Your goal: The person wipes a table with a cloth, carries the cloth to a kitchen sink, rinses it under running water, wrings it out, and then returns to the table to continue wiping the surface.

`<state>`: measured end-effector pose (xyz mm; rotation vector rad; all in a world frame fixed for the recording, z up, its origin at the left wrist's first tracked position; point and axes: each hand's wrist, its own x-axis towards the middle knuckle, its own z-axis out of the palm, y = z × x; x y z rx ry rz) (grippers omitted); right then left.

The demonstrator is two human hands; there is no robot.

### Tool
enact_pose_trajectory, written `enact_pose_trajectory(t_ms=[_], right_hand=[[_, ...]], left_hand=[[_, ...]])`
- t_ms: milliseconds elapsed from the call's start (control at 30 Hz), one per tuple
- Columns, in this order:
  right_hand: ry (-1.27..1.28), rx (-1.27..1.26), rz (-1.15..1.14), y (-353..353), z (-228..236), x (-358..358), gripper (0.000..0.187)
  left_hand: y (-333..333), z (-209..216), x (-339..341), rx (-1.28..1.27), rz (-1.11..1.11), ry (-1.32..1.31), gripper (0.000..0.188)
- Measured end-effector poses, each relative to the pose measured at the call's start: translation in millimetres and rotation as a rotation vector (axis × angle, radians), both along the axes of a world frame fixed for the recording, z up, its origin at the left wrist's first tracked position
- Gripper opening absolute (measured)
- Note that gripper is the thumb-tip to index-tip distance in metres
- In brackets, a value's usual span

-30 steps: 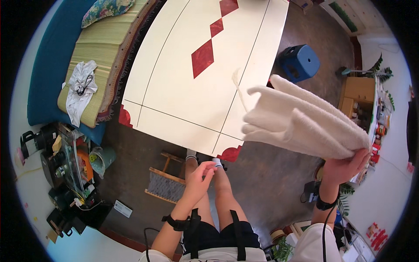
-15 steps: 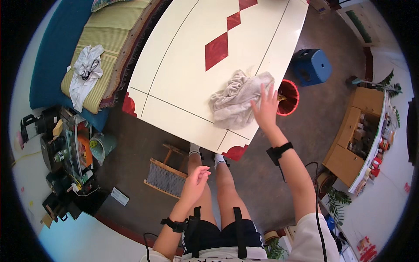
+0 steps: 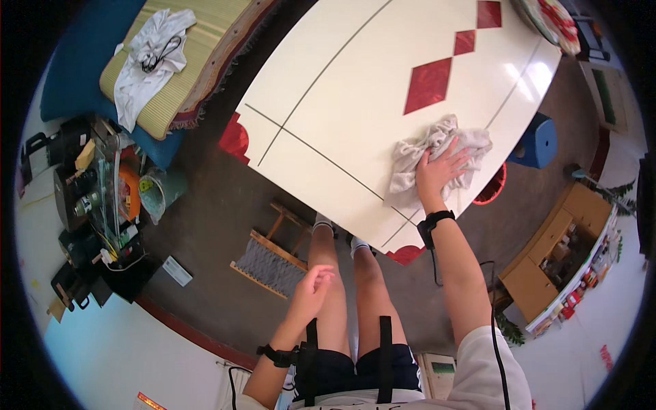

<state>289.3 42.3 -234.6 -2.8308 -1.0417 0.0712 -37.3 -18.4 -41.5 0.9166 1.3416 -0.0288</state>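
A crumpled pale grey cloth (image 3: 410, 167) lies bunched on the near right part of a cream table (image 3: 342, 130) with red diamonds and dark lines. My right hand (image 3: 439, 174) rests flat on top of the cloth, its fingers spread and pointing to the far right. Over my thigh, away from the table, hangs my left hand (image 3: 311, 294). Its fingers are loosely bent and nothing shows in them. Both wrists wear black bands.
A red bin (image 3: 497, 188) and a blue stool (image 3: 538, 142) stand past the table's right edge. Below its near edge is a small woven stool (image 3: 270, 263). A bowl-like item (image 3: 540, 20) sits at the far right corner. A matted couch (image 3: 154, 75) stands left.
My right hand has come down from above the cloth's right side onto its middle. The view has shifted left, so the table appears farther right. The left hand stays near my thigh.
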Motion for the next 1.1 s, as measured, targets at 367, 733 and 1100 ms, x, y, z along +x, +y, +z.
enact_pose_trajectory(t_ms=[367, 733, 1100], right_hand=[[0.236, -0.039, 0.653, 191.1, 18.9, -214.5, 0.084], [0.284, 0.097, 0.858, 186.0, 21.0, -306.1, 0.079], [0.292, -0.038, 1.023, 50.9, 30.3, -248.7, 0.073]], left_hand=[[77.7, -12.3, -62.3, -0.023, 0.207, -0.009, 0.023], [89.6, -5.4, -117.8, -0.029, 0.261, 0.126, 0.022], [44.4, 22.1, -67.5, -0.005, 0.086, 0.107, 0.024]])
